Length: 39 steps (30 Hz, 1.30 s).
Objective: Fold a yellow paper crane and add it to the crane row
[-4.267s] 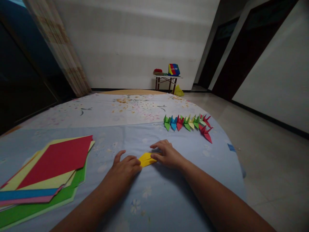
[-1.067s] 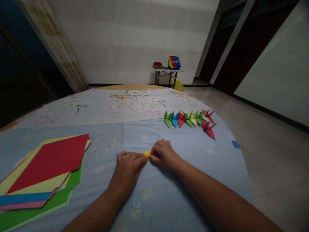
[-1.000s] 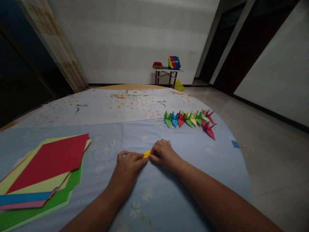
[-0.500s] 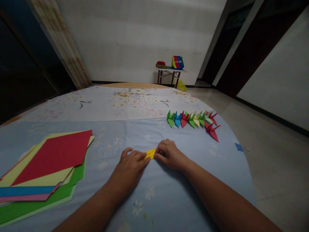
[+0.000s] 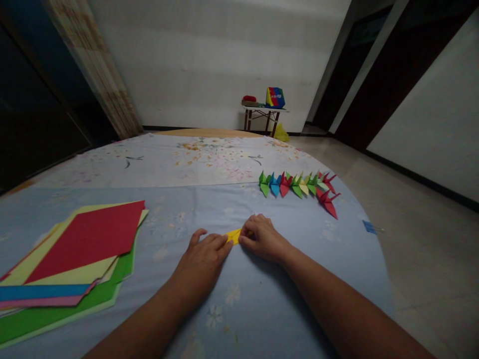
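A small folded yellow paper (image 5: 234, 235) lies on the light blue flowered cloth (image 5: 262, 309) between my hands. My left hand (image 5: 204, 257) rests flat on the cloth, fingers stretched out, fingertips pressing the paper's left end. My right hand (image 5: 262, 238) is curled, its fingers pinching down on the paper's right end. Most of the paper is hidden under my fingers.
A stack of coloured paper sheets (image 5: 75, 259), red on top, lies at the left. A row of several folded paper cranes (image 5: 299, 187) stands at the far right of the cloth. A small table (image 5: 264, 117) with items is by the far wall. Bare floor lies right.
The yellow paper has been folded narrower since the earliest frame. In the last second my left fingers have flattened out over its left end and my hands have shifted slightly.
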Available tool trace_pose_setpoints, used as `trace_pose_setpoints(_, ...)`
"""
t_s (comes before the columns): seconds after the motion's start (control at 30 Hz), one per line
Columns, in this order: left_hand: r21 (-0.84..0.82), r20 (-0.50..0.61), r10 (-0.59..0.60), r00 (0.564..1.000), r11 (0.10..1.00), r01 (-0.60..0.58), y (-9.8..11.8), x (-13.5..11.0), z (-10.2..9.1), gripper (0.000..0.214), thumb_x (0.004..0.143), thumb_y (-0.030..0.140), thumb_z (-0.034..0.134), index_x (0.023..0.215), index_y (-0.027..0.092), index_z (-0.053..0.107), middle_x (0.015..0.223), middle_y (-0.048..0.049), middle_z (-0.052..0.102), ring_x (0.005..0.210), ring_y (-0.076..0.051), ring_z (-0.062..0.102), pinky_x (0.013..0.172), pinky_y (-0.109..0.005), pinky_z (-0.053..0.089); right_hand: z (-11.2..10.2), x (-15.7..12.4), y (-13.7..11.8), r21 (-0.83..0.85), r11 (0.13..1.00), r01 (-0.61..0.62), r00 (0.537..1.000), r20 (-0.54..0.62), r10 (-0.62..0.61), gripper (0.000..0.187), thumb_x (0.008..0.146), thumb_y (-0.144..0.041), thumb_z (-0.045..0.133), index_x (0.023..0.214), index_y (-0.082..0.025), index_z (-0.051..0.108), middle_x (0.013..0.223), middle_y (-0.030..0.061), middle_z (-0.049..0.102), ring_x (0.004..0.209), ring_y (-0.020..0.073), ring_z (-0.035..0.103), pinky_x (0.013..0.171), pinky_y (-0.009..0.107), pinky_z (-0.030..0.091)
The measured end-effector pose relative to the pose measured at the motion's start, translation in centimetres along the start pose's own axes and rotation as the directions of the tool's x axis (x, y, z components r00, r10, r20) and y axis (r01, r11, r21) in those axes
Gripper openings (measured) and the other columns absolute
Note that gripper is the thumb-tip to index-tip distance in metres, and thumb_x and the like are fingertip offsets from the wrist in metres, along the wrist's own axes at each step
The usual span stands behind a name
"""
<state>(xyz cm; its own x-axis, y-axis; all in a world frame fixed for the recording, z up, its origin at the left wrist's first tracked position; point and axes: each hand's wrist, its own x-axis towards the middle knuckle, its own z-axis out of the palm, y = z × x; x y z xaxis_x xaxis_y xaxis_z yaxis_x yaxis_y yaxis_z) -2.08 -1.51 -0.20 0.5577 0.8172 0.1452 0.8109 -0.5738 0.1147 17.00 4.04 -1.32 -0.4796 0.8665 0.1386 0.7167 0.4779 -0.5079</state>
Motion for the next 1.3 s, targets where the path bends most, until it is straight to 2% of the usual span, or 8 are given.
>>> trace_pose_setpoints(0.17,0.020,0.014,-0.003,1.000,1.000,0.003,0.0,-0.1,0.1,0.031,0.087,0.013,0.041,0.112,0.025,0.055,0.110,-0.0044,0.063,0.103,-0.021,0.053,0.097,-0.047,0.021,0.2,0.1,0.1,0.056,0.997,-0.046,0.998,-0.041,0.048,0.010,0.079,-0.028,0.055,0.082,-0.019,0.060,0.079,0.0012,0.057,0.081,0.0161,0.046,0.075,0.030,0.031)
trace_pose_setpoints(0.43,0.048,0.020,0.000,1.000,0.999,-0.001,0.0,0.1,0.1,0.031,0.089,0.014,0.041,0.114,0.024,0.054,0.112,-0.0053,0.062,0.104,-0.022,0.053,0.097,-0.048,0.021,1.1,-0.1,-0.7,-0.062,0.988,-0.144,0.987,-0.082,0.139,0.028,0.073,-0.040,0.062,0.093,-0.022,0.056,0.097,0.0044,0.052,0.095,0.0215,0.041,0.080,0.034,0.029)
trace_pose_setpoints(0.6,0.041,0.014,0.001,1.000,0.999,-0.002,-0.1,0.0,0.0,0.030,0.088,0.013,0.041,0.111,0.025,0.056,0.114,-0.0048,0.062,0.104,-0.021,0.054,0.096,-0.047,0.022,-0.1,-0.3,0.7,-0.085,0.956,-0.282,0.958,-0.067,0.277,0.026,0.073,-0.031,0.060,0.097,-0.024,0.055,0.102,0.0057,0.050,0.100,0.0238,0.039,0.082,0.037,0.028)
trace_pose_setpoints(0.7,0.043,0.015,0.008,1.000,0.999,-0.009,-0.1,0.0,-0.1,0.030,0.088,0.012,0.041,0.111,0.025,0.056,0.114,-0.0054,0.062,0.104,-0.021,0.054,0.096,-0.046,0.023,-0.8,-0.4,1.3,-0.048,0.954,-0.296,0.953,-0.075,0.292,0.030,0.072,-0.025,0.059,0.102,-0.025,0.054,0.105,0.0060,0.049,0.102,0.0240,0.039,0.083,0.038,0.029)
trace_pose_setpoints(0.87,0.038,-0.009,0.024,1.000,0.999,-0.023,-0.1,0.0,0.1,0.030,0.089,0.013,0.040,0.112,0.025,0.055,0.110,-0.0046,0.062,0.103,-0.021,0.054,0.096,-0.046,0.022,-0.1,-0.2,0.0,-0.029,0.975,-0.219,0.963,-0.166,0.211,0.044,0.074,-0.039,0.060,0.114,-0.024,0.048,0.113,0.0082,0.046,0.107,0.0252,0.037,0.087,0.040,0.029)
trace_pose_setpoints(1.0,0.043,0.012,0.024,1.000,0.999,-0.025,-0.3,-0.2,0.1,0.033,0.089,0.013,0.040,0.116,0.027,0.053,0.113,-0.0044,0.061,0.105,-0.021,0.054,0.096,-0.047,0.021,0.8,0.2,-0.4,-0.099,0.975,-0.197,0.975,-0.119,0.185,0.059,0.069,-0.047,0.064,0.120,-0.023,0.046,0.122,0.0109,0.043,0.113,0.0285,0.033,0.091,0.044,0.027)
trace_pose_setpoints(1.17,0.036,0.034,0.042,0.999,0.998,-0.043,-0.7,-0.3,0.0,0.033,0.089,0.014,0.041,0.116,0.029,0.052,0.118,-0.0041,0.060,0.108,-0.021,0.052,0.096,-0.048,0.021,0.0,-0.2,0.6,-0.109,0.967,-0.230,0.969,-0.112,0.218,0.058,0.068,-0.041,0.068,0.121,-0.027,0.048,0.122,0.0093,0.043,0.113,0.0282,0.033,0.089,0.044,0.028)
trace_pose_setpoints(1.3,0.043,0.037,0.040,0.998,0.998,-0.042,-0.5,-0.3,-0.1,0.033,0.089,0.012,0.041,0.116,0.028,0.052,0.119,-0.0045,0.059,0.109,-0.022,0.051,0.096,-0.049,0.022,-0.2,-0.9,0.1,-0.146,0.989,0.013,0.995,-0.092,-0.027,0.037,0.080,-0.030,0.059,0.116,-0.038,0.054,0.125,0.0040,0.044,0.114,0.0249,0.032,0.089,0.041,0.025)
